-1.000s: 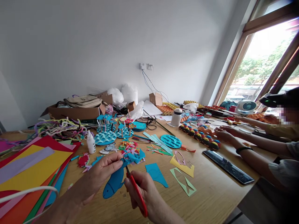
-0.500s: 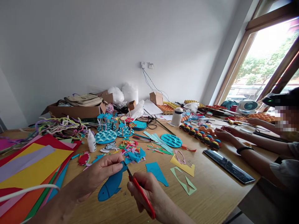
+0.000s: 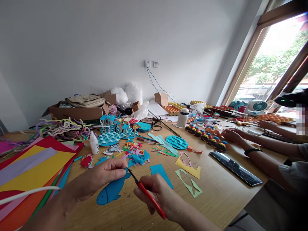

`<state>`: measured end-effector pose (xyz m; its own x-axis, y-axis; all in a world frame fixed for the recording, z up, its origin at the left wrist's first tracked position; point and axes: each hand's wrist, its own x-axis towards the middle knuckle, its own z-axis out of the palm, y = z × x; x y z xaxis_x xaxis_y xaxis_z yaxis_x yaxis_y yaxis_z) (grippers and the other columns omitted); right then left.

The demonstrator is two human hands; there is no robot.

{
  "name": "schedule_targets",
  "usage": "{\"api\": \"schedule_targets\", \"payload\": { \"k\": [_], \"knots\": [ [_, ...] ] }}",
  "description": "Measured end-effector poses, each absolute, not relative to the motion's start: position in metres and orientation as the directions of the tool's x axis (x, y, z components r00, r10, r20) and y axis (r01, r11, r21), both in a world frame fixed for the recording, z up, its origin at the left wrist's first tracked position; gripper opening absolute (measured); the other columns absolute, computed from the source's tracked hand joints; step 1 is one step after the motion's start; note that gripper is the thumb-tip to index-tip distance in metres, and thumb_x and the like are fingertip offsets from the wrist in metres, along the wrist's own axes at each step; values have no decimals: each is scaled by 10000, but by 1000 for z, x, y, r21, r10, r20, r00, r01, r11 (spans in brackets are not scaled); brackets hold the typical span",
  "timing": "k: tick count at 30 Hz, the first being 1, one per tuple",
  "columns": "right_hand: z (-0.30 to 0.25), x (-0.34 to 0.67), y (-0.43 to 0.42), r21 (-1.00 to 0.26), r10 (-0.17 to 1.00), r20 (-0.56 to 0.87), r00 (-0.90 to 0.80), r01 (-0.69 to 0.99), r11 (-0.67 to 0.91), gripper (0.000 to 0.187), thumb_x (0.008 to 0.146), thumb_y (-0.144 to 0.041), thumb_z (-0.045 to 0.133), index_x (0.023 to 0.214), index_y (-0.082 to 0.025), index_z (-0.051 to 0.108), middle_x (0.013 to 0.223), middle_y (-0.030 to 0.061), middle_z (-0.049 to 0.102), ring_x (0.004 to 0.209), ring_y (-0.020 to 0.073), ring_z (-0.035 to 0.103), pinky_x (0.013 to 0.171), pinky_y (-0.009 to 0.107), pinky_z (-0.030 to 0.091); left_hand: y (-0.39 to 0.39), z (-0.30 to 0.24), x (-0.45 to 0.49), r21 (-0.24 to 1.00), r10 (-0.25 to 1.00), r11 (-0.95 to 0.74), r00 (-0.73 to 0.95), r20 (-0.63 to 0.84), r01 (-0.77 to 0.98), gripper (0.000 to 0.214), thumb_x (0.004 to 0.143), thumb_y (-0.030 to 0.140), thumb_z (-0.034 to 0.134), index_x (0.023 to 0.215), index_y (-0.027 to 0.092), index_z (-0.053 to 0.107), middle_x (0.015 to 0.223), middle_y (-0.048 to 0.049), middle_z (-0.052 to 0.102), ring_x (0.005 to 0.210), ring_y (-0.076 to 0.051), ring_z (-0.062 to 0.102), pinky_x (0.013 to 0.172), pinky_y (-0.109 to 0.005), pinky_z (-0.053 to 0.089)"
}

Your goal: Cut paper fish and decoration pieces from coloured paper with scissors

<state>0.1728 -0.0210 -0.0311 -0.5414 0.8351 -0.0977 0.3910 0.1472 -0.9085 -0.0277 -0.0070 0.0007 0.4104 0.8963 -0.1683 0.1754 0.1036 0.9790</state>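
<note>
Pinched by its tail end between the thumb and fingers of my left hand (image 3: 109, 173) is a blue paper fish (image 3: 110, 191), with an eye and a curved line drawn on its head. Its head points down and left above the table. My right hand (image 3: 156, 192) grips a pair of red-handled scissors (image 3: 152, 201), whose dark blades meet the tail edge beside my left fingertips. How far the blades are parted is hard to make out. A blue paper offcut (image 3: 161, 175) lies just beyond my right hand, with a heap of coloured scraps (image 3: 138, 157) behind my hands.
Coloured paper sheets (image 3: 31, 166) spread at left, near a white glue bottle (image 3: 94, 143). Cut-out yellow paper (image 3: 190, 168) and green paper (image 3: 189, 182) lie right of my hands. A dark tablet-like device (image 3: 235, 168) sits by a co-worker's arms (image 3: 255, 144) and painted egg-carton strips (image 3: 207, 138).
The fish has swung slightly, its head shifting down and left. My right hand and the scissors have moved a little right, the blades drawing back toward the tail's edge.
</note>
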Motion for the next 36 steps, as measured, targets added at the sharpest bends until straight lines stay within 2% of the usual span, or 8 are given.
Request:
{"api": "schedule_targets", "payload": {
  "k": [4,10,16,21,28,31,36],
  "knots": [
    [-23,179,-14,-868,828,-76,-556,445,220,296,776,-361,461,560,-172,390,450,-58,375,367,47,418,326,132,249,0,1,-28,980,883,91,440,-162,179,168,683,357,627,687,195,581,631,48,444,584,-100,386,525,-196,329],
    [-13,191,2,-809,816,-32,-578,495,318,302,758,-356,489,539,-171,396,441,-59,369,380,44,388,348,144,245,18,8,-20,971,869,134,447,-211,198,174,649,323,658,771,203,628,695,29,523,626,-116,444,539,-199,354],
    [-18,199,15,-825,822,-30,-569,479,302,297,767,-354,462,545,-176,378,459,-52,404,377,57,435,335,142,280,33,10,-7,966,848,158,472,-239,206,175,630,333,659,736,196,637,654,30,550,555,-108,465,492,-199,357],
    [-24,203,24,-820,815,-13,-579,473,323,293,773,-343,464,547,-174,386,445,-59,375,372,46,388,341,144,253,42,3,-3,963,852,212,451,-265,165,159,619,310,671,723,197,632,679,22,577,609,-126,506,535,-206,380],
    [-31,204,39,-811,810,-26,-586,486,326,320,779,-364,463,536,-174,379,427,-61,349,376,46,360,357,157,232,58,2,-2,955,783,234,547,-296,182,104,672,271,638,721,179,640,671,26,573,588,-96,471,529,-183,346],
    [-36,205,49,-815,821,-56,-569,501,291,337,774,-404,471,543,-173,391,440,-58,372,375,49,377,358,161,235,67,1,0,955,762,249,577,-295,161,105,665,271,648,692,171,631,672,22,580,607,-104,491,554,-192,363],
    [-44,209,66,-837,840,-49,-540,482,261,379,750,-480,500,550,-168,422,424,-60,380,374,55,380,363,167,237,84,-9,4,961,759,241,591,-272,133,162,675,311,649,665,165,578,614,18,579,541,-101,499,512,-203,372]
  ]
}}
